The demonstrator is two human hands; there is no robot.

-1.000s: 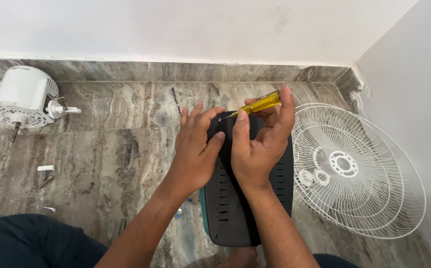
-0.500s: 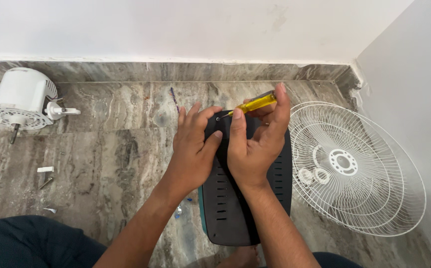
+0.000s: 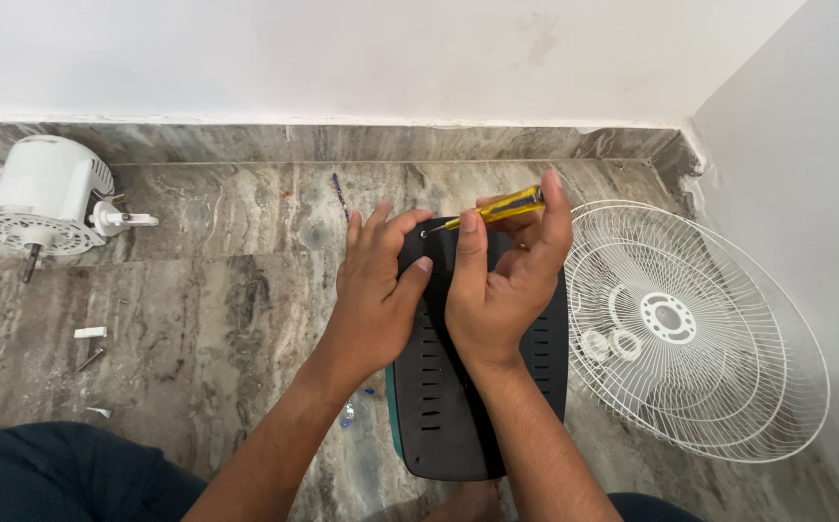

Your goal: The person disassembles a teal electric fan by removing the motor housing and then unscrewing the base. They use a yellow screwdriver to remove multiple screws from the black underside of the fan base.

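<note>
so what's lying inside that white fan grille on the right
Two small white rings lie side by side on the wire grille, left of its round white hub. Through the wires only the marble floor shows. The right hand covers none of it.

Single head-worn view, looking steeply down and forward from above a seated person's lap. Near range: both forearms enter from the bottom edge. Faces a floor-wall corner; marble floor (image 3: 206, 309) fills most of frame, white wall (image 3: 342, 58) along the top and right. No second view.
</note>
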